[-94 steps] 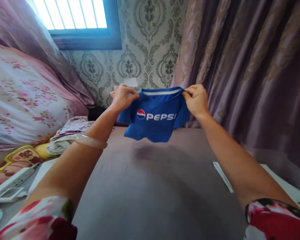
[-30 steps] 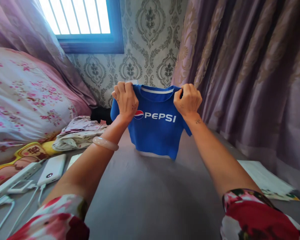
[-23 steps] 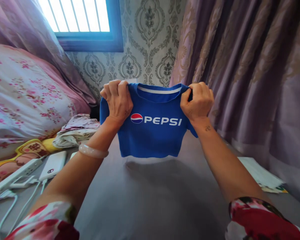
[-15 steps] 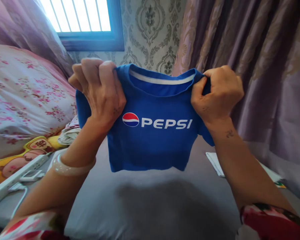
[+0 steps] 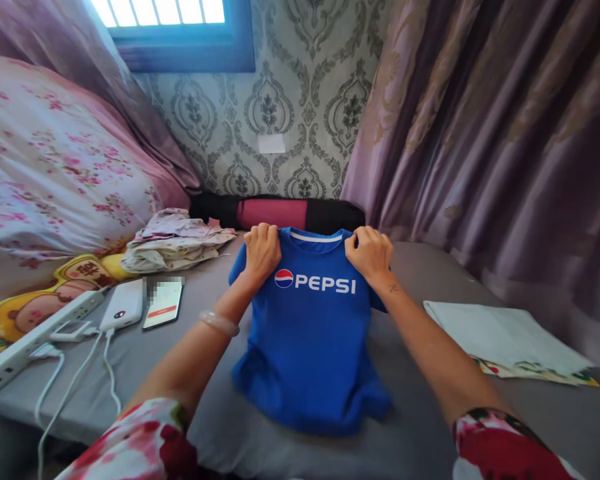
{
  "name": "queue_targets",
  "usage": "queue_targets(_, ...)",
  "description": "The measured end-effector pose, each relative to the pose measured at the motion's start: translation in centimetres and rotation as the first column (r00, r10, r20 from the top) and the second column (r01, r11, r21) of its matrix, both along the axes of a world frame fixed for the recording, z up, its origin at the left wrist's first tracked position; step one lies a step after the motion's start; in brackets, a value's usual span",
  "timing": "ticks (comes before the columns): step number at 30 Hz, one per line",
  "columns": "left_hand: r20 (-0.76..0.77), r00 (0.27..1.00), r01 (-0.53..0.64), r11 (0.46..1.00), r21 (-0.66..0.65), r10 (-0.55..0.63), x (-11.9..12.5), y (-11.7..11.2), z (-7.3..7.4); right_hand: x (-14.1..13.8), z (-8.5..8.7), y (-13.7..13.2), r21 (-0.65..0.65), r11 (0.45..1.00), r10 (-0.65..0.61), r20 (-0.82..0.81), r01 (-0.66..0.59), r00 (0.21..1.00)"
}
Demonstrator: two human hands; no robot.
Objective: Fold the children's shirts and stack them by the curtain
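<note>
A small blue T-shirt (image 5: pixel 310 347) with a white PEPSI print faces me, its neck at the far end and its hem towards me. My left hand (image 5: pixel 263 252) is closed on the shoulder left of the neckline. On the other shoulder, my right hand (image 5: pixel 371 253) pinches the cloth beside the collar. The lower part of the shirt spreads over the grey sheet, its hem slightly rumpled. Whether the shoulders touch the sheet I cannot tell. Both sleeves are partly hidden by my hands and forearms.
On the left lie a power strip (image 5: pixel 40 340), a white power bank (image 5: pixel 124 303) with cables and a phone (image 5: pixel 164 303). Crumpled clothes (image 5: pixel 177 240) sit behind them. Folded white cloth (image 5: pixel 505 337) lies right. A dark red-and-black bolster (image 5: pixel 275 213) stands against the wall.
Both hands have lowered the shirt away from me, from hanging in the air to lying along the sheet. The view has tipped downward. Both hands keep their hold on the shoulders.
</note>
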State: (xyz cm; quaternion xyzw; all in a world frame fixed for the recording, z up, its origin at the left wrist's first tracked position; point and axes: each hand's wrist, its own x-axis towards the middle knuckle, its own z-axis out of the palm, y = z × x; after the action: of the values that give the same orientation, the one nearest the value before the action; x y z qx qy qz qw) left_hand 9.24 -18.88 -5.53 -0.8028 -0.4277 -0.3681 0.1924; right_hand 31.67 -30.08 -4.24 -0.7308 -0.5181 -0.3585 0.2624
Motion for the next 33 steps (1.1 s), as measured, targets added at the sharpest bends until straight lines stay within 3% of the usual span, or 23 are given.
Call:
queue_targets(4, -0.045, 0.998, 0.033, 0.991, -0.126, -0.039, 1.5, 1.8, -3.4, 1.2, -4.6, 1.8, -0.089, 0.996, -0.032, -0.029, 0.030, 0.999)
queue_targets(8, -0.074, 0.995, 0.057, 0.979, -0.197, -0.073, 2.5, 3.4, -5.3, 2.2, -6.8, 3.1, -0.164, 0.986, -0.038, -0.035, 0.032, 0.999)
queue_targets(14, -0.134, 0.988, 0.049, 0.972, -0.230, -0.082, 3.6, 5.9, -7.4, 3.8, -8.9, 5.3, -0.289, 0.957, -0.033, -0.053, 0.016, 0.998)
queue_targets(21, -0.177, 0.978, 0.050, 0.953, -0.299, -0.107, 5.4, 9.5, -8.8, 5.9, -11.0, 9.1, -0.399, 0.917, -0.031, -0.060, 0.004, 0.998)
queue_targets(33, -0.263, 0.962, -0.012, 0.950, -0.313, -0.075, 8.9, 15.5, -10.5, 8.8, -12.7, 15.2, -0.507, 0.861, -0.015, -0.114, -0.045, 0.993)
